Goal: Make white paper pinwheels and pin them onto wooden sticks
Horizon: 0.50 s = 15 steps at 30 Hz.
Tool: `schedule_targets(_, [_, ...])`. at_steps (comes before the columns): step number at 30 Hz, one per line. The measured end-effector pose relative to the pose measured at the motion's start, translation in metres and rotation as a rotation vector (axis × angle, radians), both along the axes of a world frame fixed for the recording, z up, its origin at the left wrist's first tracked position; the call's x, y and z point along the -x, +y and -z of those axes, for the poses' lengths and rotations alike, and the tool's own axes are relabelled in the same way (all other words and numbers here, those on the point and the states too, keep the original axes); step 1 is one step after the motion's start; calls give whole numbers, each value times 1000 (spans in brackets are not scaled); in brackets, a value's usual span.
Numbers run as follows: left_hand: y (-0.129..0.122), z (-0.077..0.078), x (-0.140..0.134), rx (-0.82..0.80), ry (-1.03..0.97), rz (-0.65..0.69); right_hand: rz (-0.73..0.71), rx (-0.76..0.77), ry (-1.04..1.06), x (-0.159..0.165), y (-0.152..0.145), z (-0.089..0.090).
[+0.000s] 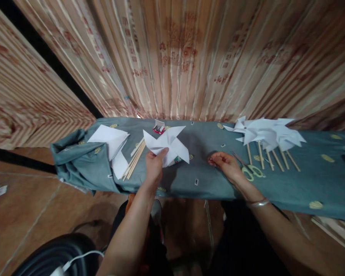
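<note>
My left hand (155, 163) pinches a white paper pinwheel (176, 145) near its middle, thumb on top, its blades folded inward. To the right, my right hand (225, 164) hovers over the cloth with its fingertips pressed together; whatever they hold is too small to make out. Behind the pinwheel stands a small opened red-and-white box (158, 127) with tiny dark pieces inside. Part of a colourful object (176, 160) shows beneath the pinwheel. Scissors with green handles (253, 173) lie just beyond my right wrist.
Several pinwheels on sticks (271, 134) lie together at the right. Thin wooden sticks (135, 161) and a stack of white paper (109, 138) are at the left. A grey-green cloth (207, 180) covers the narrow table. Behind it hangs a patterned curtain (178, 76).
</note>
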State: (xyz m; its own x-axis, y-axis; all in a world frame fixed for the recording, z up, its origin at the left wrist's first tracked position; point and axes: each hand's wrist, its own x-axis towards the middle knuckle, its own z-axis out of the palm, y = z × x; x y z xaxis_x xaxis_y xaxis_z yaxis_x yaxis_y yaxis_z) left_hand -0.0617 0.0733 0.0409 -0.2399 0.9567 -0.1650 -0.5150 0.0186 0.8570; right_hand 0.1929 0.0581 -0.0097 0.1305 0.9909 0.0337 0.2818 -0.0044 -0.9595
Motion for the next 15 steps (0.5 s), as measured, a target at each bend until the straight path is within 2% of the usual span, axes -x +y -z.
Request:
schedule_targets(4, [-2, 6, -27, 38, 35, 74, 45, -49, -250, -16, -16, 4])
schedule_targets(8, [1, 8, -48, 18, 67, 90, -21, -99, -473, -17, -24, 1])
schedule_targets(15, [12, 12, -72, -21, 75, 107, -126, -131, -625, -17, -31, 0])
